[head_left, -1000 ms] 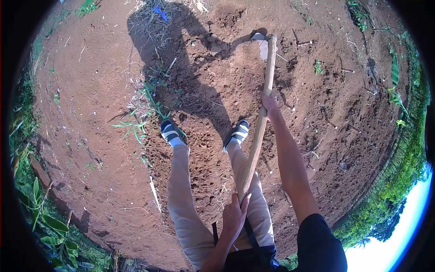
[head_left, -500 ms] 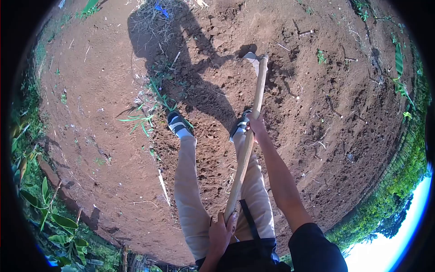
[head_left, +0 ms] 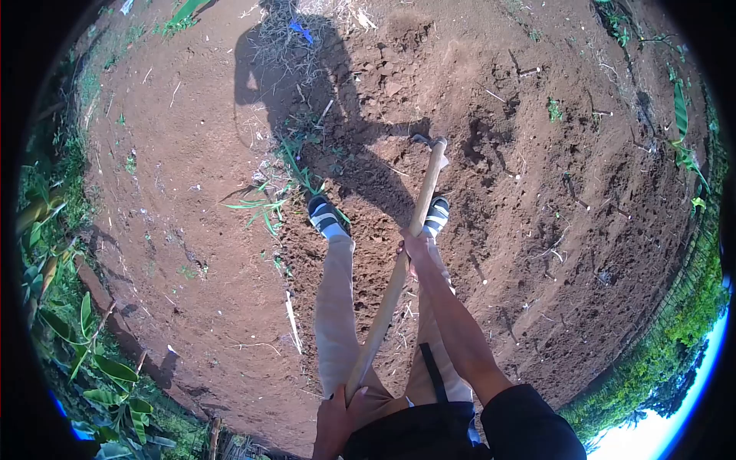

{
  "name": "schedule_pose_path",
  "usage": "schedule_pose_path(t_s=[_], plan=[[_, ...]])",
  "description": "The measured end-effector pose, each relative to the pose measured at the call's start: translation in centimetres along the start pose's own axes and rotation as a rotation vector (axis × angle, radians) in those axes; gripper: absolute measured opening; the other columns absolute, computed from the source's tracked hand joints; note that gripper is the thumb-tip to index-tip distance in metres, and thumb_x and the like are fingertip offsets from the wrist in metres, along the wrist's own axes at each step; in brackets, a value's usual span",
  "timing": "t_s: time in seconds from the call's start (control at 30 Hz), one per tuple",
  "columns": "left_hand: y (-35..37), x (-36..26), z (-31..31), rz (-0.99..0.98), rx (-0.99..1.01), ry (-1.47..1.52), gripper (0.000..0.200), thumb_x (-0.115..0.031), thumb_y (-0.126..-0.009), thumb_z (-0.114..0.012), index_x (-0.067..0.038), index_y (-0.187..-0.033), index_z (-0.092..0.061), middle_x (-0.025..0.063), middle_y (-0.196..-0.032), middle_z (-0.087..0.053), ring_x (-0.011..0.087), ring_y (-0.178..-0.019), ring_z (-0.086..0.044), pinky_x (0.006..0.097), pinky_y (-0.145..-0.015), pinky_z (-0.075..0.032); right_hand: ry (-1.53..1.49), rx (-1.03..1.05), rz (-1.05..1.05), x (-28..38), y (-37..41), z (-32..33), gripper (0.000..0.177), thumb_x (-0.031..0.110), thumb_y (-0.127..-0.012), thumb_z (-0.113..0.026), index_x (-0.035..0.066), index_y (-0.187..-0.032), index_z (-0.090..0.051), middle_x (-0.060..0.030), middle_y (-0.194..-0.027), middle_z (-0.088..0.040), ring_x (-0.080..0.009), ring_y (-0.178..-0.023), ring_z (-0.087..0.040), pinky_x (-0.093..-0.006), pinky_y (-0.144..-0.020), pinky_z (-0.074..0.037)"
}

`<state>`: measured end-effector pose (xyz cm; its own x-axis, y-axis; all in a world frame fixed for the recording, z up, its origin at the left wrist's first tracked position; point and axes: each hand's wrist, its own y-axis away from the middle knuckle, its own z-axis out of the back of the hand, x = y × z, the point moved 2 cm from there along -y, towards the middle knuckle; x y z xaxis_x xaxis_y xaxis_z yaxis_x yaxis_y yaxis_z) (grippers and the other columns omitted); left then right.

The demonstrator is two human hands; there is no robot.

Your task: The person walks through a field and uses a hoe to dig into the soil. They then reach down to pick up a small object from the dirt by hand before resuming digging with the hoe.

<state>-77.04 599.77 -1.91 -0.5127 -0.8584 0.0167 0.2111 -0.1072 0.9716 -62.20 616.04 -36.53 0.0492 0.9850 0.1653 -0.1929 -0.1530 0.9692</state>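
A hoe with a long wooden handle [head_left: 389, 299] slants from the lower middle up to its metal blade [head_left: 443, 159], which is down at the loose brown soil [head_left: 376, 180]. Fingers wrapped round the lower end of the handle, my left hand [head_left: 340, 418] is near my lap. Farther up, beside the right shoe [head_left: 437, 215], my right hand [head_left: 416, 249] grips the handle. The left shoe [head_left: 326, 215] stands by some green weeds. Part of the blade is hidden behind the handle's head.
Dry grass with a blue scrap [head_left: 300, 31] lies at the top, within my shadow. Grass tufts [head_left: 264, 205] grow left of my feet. Short sticks [head_left: 529, 72] dot the soil at the right. Leafy plants [head_left: 115, 369] edge the lower left.
The hoe head has moved down closer to my feet. My right hand has come lower and left with the handle, and my left hand has shifted down and left.
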Motion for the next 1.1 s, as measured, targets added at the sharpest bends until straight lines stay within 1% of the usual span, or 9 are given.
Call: schedule_pose_path(t_s=[0.07,0.3,0.37,0.43,0.47,0.6,0.73,0.97,1.1], plan=[[0.6,-1.2,3.8,0.008,0.038,-0.046,0.044,-0.045,-0.089,-0.057,-0.001,-0.096,-0.054,0.0247,-0.063,-0.058,0.0437,-0.066,-0.061,0.0502,-0.056,-0.046,-0.055,0.033,-0.056,0.4,0.3,-0.9,0.023,0.015,-0.085,-0.061,0.008,-0.094,-0.041,-0.0046,-0.062,-0.044,-0.0159,-0.045,-0.045,-0.0373,-0.04,-0.046],[4.4,-0.3,9.2,0.006,-0.007,-0.101,0.043,-0.045,-0.087,-0.06,-0.004,-0.095,-0.052,0.0223,-0.06,-0.057,0.0427,-0.062,-0.06,0.0502,-0.054,-0.045,-0.355,0.179,-0.149,3.6,8.2,-3.5,0.018,0.01,-0.085,-0.058,0.011,-0.092,-0.042,-0.0013,-0.062,-0.043,-0.0127,-0.048,-0.043,-0.0342,-0.042,-0.044],[5.4,2.1,9.2,-0.014,-0.001,-0.04,0.047,-0.022,-0.079,-0.06,-0.001,-0.12,-0.049,0.0261,-0.074,-0.06,0.0421,-0.07,-0.062,0.0455,-0.056,-0.047,-0.336,0.176,-0.085,4.5,10.0,-4.6,0.018,0.009,-0.084,-0.058,0.012,-0.092,-0.042,-0.0007,-0.062,-0.042,-0.0119,-0.049,-0.044,-0.0335,-0.042,-0.044],[5.3,3.5,9.1,-0.027,-0.028,-0.077,0.041,-0.033,-0.083,-0.06,-0.002,-0.108,-0.05,0.0237,-0.068,-0.059,0.042,-0.065,-0.061,0.0477,-0.055,-0.046,-0.314,0.214,-0.078,4.9,11.4,-5.8,0.018,0.008,-0.084,-0.058,0.013,-0.091,-0.043,-0.001,-0.063,-0.043,-0.0117,-0.049,-0.044,-0.0333,-0.042,-0.045],[5.0,4.1,9.0,-0.04,-0.051,-0.126,0.043,-0.044,-0.087,-0.06,-0.003,-0.095,-0.052,0.0214,-0.061,-0.058,0.042,-0.06,-0.06,0.0499,-0.054,-0.045,-0.284,0.206,-0.025,5.3,12.3,-6.5,0.018,0.009,-0.083,-0.059,0.013,-0.091,-0.043,-0.001,-0.063,-0.043,-0.0118,-0.049,-0.044,-0.0334,-0.042,-0.045],[1.7,8.9,3.6,-0.059,0.093,0.269,0.04,-0.038,-0.088,-0.06,0.0,-0.095,-0.053,0.0204,-0.061,-0.058,0.0387,-0.06,-0.062,0.0449,-0.054,-0.046,-0.104,0.16,0.163,6.2,13.3,-8.4,0.023,0.008,-0.083,-0.058,0.012,-0.095,-0.039,-0.0029,-0.066,-0.044,-0.013,-0.047,-0.046,-0.033,-0.038,-0.044],[-0.4,9.9,0.4,-0.178,0.018,0.414,0.042,-0.042,-0.088,-0.06,-0.002,-0.101,-0.053,0.0215,-0.058,-0.057,0.04,-0.06,-0.063,0.0468,-0.054,-0.047,0.086,0.09,0.34,7.3,12.4,-9.6,0.026,0.005,-0.084,-0.056,0.009,-0.099,-0.035,-0.0047,-0.065,-0.045,-0.0139,-0.043,-0.047,-0.0317,-0.033,-0.043],[-5.1,6.7,1.3,-0.19,0.048,0.469,0.041,-0.04,-0.088,-0.06,-0.002,-0.102,-0.054,0.0202,-0.059,-0.057,0.0381,-0.059,-0.063,0.0449,-0.055,-0.047,0.116,0.155,0.548,15.3,15.6,-13.4,0.031,0.008,-0.084,-0.059,0.006,-0.103,-0.035,-0.005,-0.066,-0.046,-0.0129,-0.044,-0.048,-0.0292,-0.033,-0.043],[-8.6,1.1,2.7,-0.4,-0.101,0.634,0.038,-0.037,-0.092,-0.056,0.0,-0.1,-0.052,0.0155,-0.057,-0.055,0.0316,-0.052,-0.061,0.0415,-0.049,-0.044,0.164,0.19,0.702,20.3,17.3,-15.9,0.036,0.01,-0.084,-0.062,0.005,-0.106,-0.035,-0.0045,-0.067,-0.045,-0.0126,-0.046,-0.049,-0.0289,-0.034,-0.044]])
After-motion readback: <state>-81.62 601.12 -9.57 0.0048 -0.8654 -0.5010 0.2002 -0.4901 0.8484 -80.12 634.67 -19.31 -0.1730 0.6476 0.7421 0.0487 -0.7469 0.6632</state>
